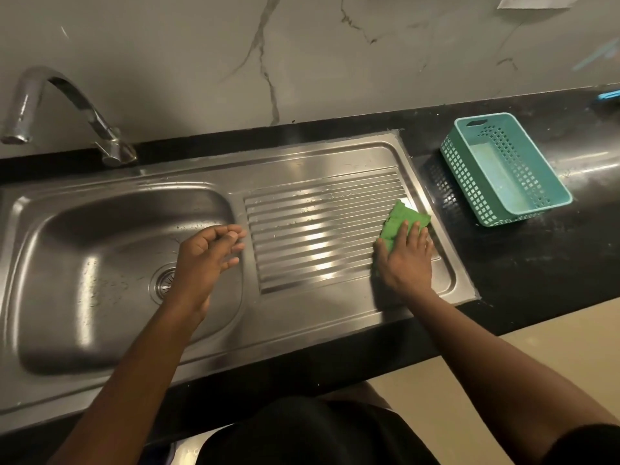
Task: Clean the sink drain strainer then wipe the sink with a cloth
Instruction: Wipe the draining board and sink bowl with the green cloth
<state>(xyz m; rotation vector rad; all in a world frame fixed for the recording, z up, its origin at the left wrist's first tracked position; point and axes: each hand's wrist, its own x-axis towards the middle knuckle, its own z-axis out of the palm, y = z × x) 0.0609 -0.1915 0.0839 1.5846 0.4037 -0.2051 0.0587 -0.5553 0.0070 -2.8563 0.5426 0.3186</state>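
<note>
A steel sink (pixel 84 236) with a ribbed drainboard (pixel 308 229) is set into a black counter. The round drain strainer (pixel 162 284) sits in the basin floor, partly hidden by my left wrist. My right hand (pixel 406 260) presses flat, with straight fingers, on a folded green cloth (pixel 401 221) at the right end of the drainboard. My left hand (pixel 208 256) hovers above the basin's right edge, fingers loosely curled, holding nothing.
A curved chrome tap (pixel 50 105) stands at the back left. A teal plastic basket (pixel 503 169) sits on the black counter (pixel 523 263) right of the sink. The marble wall rises behind. The counter's front edge runs close to my body.
</note>
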